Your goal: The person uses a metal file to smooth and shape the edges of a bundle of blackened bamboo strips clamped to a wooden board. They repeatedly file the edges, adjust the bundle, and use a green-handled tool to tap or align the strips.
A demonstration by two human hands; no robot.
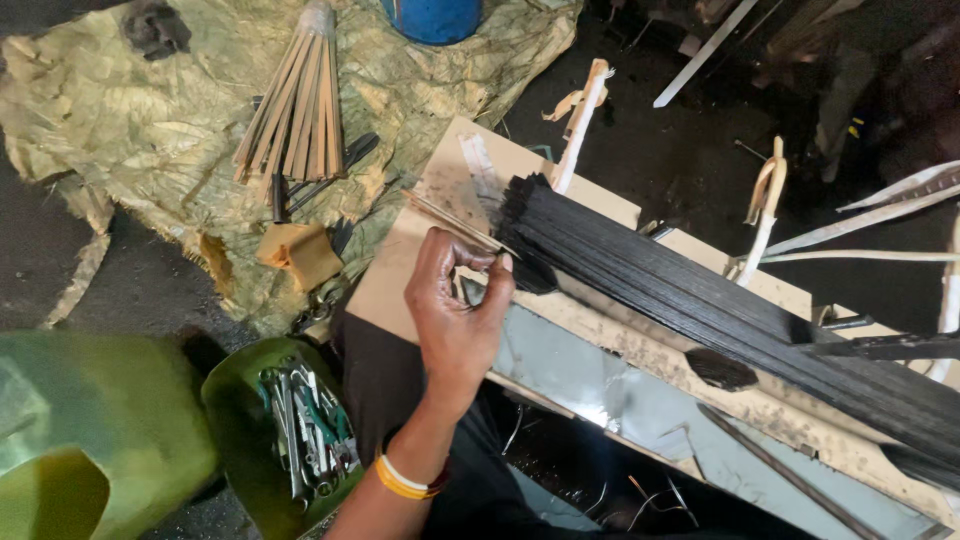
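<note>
Far left, a green plastic container (90, 440) sits on the floor, and beside it a green bowl (275, 430) holds wrenches and small tools, close enough to reach. Up top, a bundle of pale sticks (300, 105) fans out on a crumpled yellowish sheet (130, 120), tied at one end so it stays together. Now the centre: the left hand (455, 310), yellow bangles at the wrist, comes up from below with its fingers (490, 262) pinched closed on a thin pale stick (455, 222). That stick lies slanted across the board table (400, 270), its near end in the pinch, right at the cut end of the black strip bundle (700, 300). The bundle runs off to the lower right, laid flat along the board, apparently for support. The right hand is out of view.
</note>
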